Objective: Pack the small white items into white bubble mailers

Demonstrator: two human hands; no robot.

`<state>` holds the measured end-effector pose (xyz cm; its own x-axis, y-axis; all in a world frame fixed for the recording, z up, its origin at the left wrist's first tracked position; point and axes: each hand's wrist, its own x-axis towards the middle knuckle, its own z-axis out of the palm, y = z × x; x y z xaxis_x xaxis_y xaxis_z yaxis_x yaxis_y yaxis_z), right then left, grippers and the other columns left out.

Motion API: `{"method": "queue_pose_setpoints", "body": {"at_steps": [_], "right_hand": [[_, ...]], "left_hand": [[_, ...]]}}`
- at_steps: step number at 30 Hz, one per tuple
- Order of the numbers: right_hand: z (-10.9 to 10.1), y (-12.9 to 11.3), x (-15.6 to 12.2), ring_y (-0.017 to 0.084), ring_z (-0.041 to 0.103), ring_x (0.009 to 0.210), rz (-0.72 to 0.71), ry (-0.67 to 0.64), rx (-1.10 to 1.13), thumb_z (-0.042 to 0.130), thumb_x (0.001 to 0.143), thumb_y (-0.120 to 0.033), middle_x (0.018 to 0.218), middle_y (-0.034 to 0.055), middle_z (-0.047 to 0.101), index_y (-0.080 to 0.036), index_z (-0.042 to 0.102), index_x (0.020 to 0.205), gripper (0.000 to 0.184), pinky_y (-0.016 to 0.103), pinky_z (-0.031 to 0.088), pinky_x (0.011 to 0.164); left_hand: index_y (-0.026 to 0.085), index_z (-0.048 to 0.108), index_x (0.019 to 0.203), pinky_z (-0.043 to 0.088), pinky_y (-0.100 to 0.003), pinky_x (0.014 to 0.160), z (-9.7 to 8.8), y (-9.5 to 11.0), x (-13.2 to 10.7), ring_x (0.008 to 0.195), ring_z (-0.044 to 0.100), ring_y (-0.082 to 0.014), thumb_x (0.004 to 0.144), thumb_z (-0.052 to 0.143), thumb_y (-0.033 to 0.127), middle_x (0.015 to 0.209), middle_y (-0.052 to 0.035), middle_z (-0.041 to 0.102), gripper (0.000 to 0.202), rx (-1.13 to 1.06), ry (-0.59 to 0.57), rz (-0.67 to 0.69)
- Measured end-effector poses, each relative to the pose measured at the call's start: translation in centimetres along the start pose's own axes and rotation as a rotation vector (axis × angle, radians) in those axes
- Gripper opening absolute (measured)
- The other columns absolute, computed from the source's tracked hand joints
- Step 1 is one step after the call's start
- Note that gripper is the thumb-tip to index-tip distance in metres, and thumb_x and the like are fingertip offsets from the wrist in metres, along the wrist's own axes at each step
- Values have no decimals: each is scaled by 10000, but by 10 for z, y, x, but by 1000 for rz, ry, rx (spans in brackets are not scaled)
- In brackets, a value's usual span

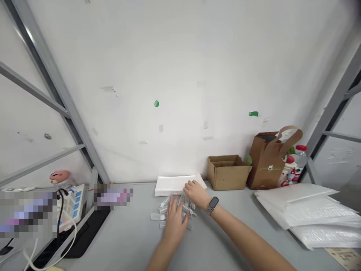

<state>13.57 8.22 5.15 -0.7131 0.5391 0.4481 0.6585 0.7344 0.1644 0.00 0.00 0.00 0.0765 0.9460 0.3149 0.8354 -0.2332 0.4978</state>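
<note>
Several clear plastic vials [158,216] under left hand [175,222]

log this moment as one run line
left hand: on clear plastic tubes | right hand: over tubes, beside white stack

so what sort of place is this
Probably a small packing station: white padded mailers lie stacked on a grey bench, an open cardboard box stands by the wall, and small clear plastic containers lie grouped on the bench.
</note>
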Motion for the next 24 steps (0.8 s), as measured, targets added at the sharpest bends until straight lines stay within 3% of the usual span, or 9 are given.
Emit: {"method": "queue_pose_setpoints", "body": {"at_steps": [3, 6, 10, 13, 15, 17, 19, 21, 24], "right_hand": [[17, -2, 8, 201, 548, 756, 49, -37, -9, 514, 802, -69, 760, 75, 626, -157, 567, 727, 127, 306, 406, 672], [17, -6, 6, 207, 566, 778, 134, -25, -6, 519, 819, -108, 812, 80, 640, -152, 579, 791, 79, 312, 413, 691], [-6, -10, -24, 204, 567, 890, 223, 47, 13, 468, 861, -148, 996, 88, 628, -160, 547, 1028, 186, 325, 417, 767], [-32, 5, -72, 209, 574, 905, 311, 181, 15, 397, 883, -176, 1023, 100, 627, -167, 520, 1099, 249, 337, 427, 763], [-51, 26, -114, 223, 590, 862, 470, 331, -39, 362, 890, -236, 967, 112, 639, -159, 542, 1068, 265, 348, 435, 739], [-70, 50, -158, 224, 602, 716, 768, 441, -152, 345, 890, -327, 889, 132, 644, -123, 567, 1005, 323, 350, 446, 674], [-88, 69, -197, 246, 598, 644, 1074, 402, -312, 336, 882, -427, 806, 149, 636, -103, 596, 930, 418, 352, 438, 593], [-102, 81, -225, 294, 604, 652, 1305, 272, -429, 326, 861, -518, 752, 173, 626, -93, 620, 854, 516, 361, 419, 540], [-114, 85, -242, 339, 611, 672, 1498, 159, -500, 283, 840, -597, 751, 212, 618, -59, 627, 830, 639, 383, 410, 532]], "left_hand": [[176, 541, 1169, 256, -510, 1034, 2, -2, 0, 1337, 179, -313, 828, 429, 331, 1371, -124, 399, 391, 8, 8, 4], [186, 547, 1157, 243, -517, 1036, 4, -4, -1, 1338, 174, -312, 828, 430, 324, 1365, -114, 408, 375, -8, 35, 11], [174, 503, 1211, 235, -514, 1041, 4, -4, -2, 1337, 178, -311, 831, 434, 345, 1356, -121, 421, 422, -19, 48, 4], [173, 468, 1247, 239, -512, 1044, 3, -2, -3, 1337, 179, -304, 836, 431, 354, 1366, -112, 413, 450, -18, 33, 6], [184, 472, 1245, 245, -507, 1045, 3, 0, -4, 1338, 178, -299, 841, 424, 356, 1371, -96, 410, 442, -5, 20, 10], [190, 475, 1241, 254, -500, 1044, 4, 1, -5, 1338, 180, -295, 845, 416, 359, 1371, -86, 412, 435, 10, 21, 27], [191, 472, 1242, 266, -497, 1039, 7, 1, -6, 1336, 188, -293, 845, 414, 360, 1366, -85, 419, 435, 20, 33, 58], [195, 471, 1241, 283, -498, 1029, 10, 1, -7, 1333, 200, -291, 843, 418, 355, 1360, -85, 425, 432, 20, 50, 85], [208, 481, 1228, 300, -502, 1015, 14, 0, -7, 1328, 217, -288, 841, 421, 341, 1349, -84, 436, 414, 6, 75, 98]]}}
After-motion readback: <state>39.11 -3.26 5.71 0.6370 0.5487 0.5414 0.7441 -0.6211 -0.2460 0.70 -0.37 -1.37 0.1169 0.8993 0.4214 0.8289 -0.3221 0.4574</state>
